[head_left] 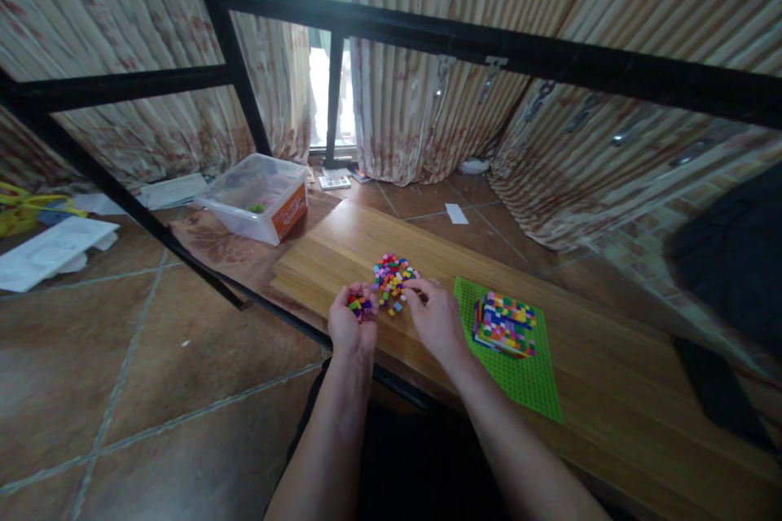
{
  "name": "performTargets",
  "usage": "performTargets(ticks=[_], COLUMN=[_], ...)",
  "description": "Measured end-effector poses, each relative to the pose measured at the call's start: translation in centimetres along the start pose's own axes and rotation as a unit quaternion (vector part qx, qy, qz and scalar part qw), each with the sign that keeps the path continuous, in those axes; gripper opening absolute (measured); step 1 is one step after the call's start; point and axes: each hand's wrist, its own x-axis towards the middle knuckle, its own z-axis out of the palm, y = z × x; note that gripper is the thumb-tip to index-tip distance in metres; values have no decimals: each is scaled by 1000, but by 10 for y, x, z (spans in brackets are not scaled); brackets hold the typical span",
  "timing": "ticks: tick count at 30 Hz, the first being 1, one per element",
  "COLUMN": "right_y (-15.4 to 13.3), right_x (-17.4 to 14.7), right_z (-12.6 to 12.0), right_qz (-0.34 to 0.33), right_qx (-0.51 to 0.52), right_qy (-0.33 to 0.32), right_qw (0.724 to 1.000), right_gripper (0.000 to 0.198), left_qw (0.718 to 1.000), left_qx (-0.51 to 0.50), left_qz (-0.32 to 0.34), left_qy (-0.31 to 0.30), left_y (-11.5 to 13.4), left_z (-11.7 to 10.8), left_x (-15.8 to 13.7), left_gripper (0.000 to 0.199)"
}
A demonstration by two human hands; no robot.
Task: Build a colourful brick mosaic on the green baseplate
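My left hand (353, 321) is cupped palm up around several small coloured toy bricks (360, 306), at the near edge of the wooden board. Just to its right lies a loose pile of multicoloured bricks (394, 277). My right hand (435, 313) reaches to the pile's right side with thumb and forefinger pinched together. What lies between those fingertips, if anything, is too small to make out. Right of that hand, a green baseplate (519, 387) carries a low block (504, 326) built of many coloured bricks.
A clear plastic bin (244, 216) with an orange label stands beyond the board's left end. Black metal bars (428, 28) cross ahead of the curtains. A dark flat object (721, 391) lies on the wooden board (611, 391) at right. White packaging (54, 252) rests on the tiled floor.
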Motion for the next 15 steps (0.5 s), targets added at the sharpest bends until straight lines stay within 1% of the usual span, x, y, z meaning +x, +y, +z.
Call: performTargets(ticks=[1, 4, 8, 11, 15], right_y=[7, 19, 23, 23, 25], right_x=[-3, -12, -12, -3, 7], right_z=[3, 16, 29, 28, 21], right_qz=[2, -4, -27, -31, -50], right_qx=[-31, -79, -104, -103, -123], right_qy=[-9, -53, -52, -61, -90], right_qw=[999, 995, 993, 992, 987], right_gripper=[21, 28, 30, 21, 11], left_qw=[1000, 999, 998, 997, 997], left_qx=[0, 8, 24, 37, 54], left_qz=[1, 10, 23, 24, 9], left_qy=[15, 40, 53, 60, 60], left_y=[3, 9, 6, 2, -3], left_z=[0, -2, -3, -2, 1], left_x=[1, 3, 4, 4, 2], left_gripper=[29, 27, 24, 24, 25])
